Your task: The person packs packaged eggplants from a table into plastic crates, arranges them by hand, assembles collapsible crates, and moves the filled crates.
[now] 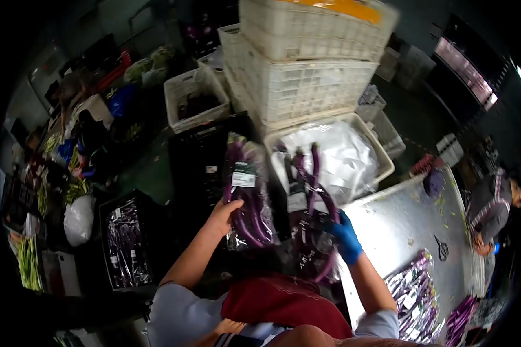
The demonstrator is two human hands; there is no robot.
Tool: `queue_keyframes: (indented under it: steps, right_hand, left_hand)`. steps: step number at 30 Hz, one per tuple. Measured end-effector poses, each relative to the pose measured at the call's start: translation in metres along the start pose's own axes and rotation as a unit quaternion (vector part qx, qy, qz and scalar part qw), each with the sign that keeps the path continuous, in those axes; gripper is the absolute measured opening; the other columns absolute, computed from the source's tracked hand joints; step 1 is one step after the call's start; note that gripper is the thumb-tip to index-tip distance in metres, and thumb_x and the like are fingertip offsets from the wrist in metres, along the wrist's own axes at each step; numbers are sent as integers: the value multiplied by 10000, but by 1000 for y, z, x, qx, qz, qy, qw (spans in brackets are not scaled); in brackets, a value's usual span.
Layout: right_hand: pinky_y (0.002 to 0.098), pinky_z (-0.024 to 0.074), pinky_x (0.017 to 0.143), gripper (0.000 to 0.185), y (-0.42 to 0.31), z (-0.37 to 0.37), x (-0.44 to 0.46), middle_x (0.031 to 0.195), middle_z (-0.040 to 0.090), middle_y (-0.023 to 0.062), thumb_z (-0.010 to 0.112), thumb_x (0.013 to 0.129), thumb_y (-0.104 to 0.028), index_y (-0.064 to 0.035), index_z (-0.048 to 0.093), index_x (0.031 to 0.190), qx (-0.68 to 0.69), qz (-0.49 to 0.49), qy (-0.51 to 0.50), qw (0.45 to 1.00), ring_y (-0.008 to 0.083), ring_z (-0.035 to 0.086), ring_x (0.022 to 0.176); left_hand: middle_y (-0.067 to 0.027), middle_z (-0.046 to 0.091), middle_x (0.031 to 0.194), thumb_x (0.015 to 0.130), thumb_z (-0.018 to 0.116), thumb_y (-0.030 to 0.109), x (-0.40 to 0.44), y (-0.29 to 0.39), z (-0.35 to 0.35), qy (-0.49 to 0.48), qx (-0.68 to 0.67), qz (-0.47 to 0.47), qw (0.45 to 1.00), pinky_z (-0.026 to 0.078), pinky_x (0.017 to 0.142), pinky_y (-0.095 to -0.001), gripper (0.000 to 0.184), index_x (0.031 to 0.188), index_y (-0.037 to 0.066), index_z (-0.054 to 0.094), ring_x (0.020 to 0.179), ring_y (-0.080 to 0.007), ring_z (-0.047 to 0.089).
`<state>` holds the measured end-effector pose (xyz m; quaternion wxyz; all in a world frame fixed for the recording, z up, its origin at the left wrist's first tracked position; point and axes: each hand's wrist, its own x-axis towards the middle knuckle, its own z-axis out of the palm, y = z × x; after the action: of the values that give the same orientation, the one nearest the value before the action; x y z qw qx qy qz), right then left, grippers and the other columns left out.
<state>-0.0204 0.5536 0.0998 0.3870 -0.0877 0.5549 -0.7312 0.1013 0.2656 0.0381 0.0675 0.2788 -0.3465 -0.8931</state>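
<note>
My left hand (pixel 224 216), bare, is closed on the side of a clear bag of long purple eggplants (pixel 250 208) with a white and green label. My right hand (pixel 347 238), in a blue glove, grips a second bag of eggplants (pixel 309 217), held beside the first. Several eggplant stems stick up out of the top of this second bag. Its lower part is dark and glossy, and its contents are hard to make out. Both bags hang in front of my dark red apron (pixel 283 306).
Stacked white crates (pixel 318 87) stand ahead. Below them, a crate (pixel 382 151) holds clear plastic. On the metal table (pixel 382 222) at right lie scissors (pixel 441 248) and bagged eggplants (pixel 414 295). A black crate of bags (pixel 124 243) is at left. A person (pixel 492 208) stands far right.
</note>
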Motion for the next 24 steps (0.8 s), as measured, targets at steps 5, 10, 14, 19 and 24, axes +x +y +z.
queue_keyframes:
  steps: [5,10,14,19,24]
  right_hand:
    - [281,462,751,498,124,48,216,991,572,98,633,654,27,53,448,1115,-91,30,-43,994,170,556,855]
    - [316,473,737,552,198,81,355,984,583,87,665,687,-89,6,438,1182,-74,118,-56,989,196,572,852]
    - [343,450,793,545,308,54,428,1090,561,111,644,727,-292,-41,482,1183,-354,128,-26,926,246,546,950]
    - [344,407,875,506,351,45,389,1150,535,92,608,749,-353,-91,507,1171,-428,41,88,898,241,508,1028]
    - [343,375,917,454,301,80,388,1217,486,89,528,815,-328,-85,483,1196,-505,125,-69,851,236,476,1073]
  left_hand:
    - [-102,592,922,751,572,28,85,26,-126,94,-47,57,993,520,718,-376,295,1040,50,516,821,-242,599]
    - [-117,579,971,710,636,59,175,16,-228,180,-52,95,978,485,748,-374,382,1072,37,517,868,-248,574]
    - [-169,519,1142,673,706,167,231,-55,-306,500,263,35,824,390,898,-375,609,1190,-6,433,1034,-309,506]
    - [-183,365,1312,712,697,271,220,-55,-290,562,270,-45,780,306,994,-405,754,1297,14,297,1205,-317,363]
    - [-234,432,1231,704,693,168,246,-88,-315,616,311,65,720,333,966,-372,705,1262,-35,312,1142,-332,428]
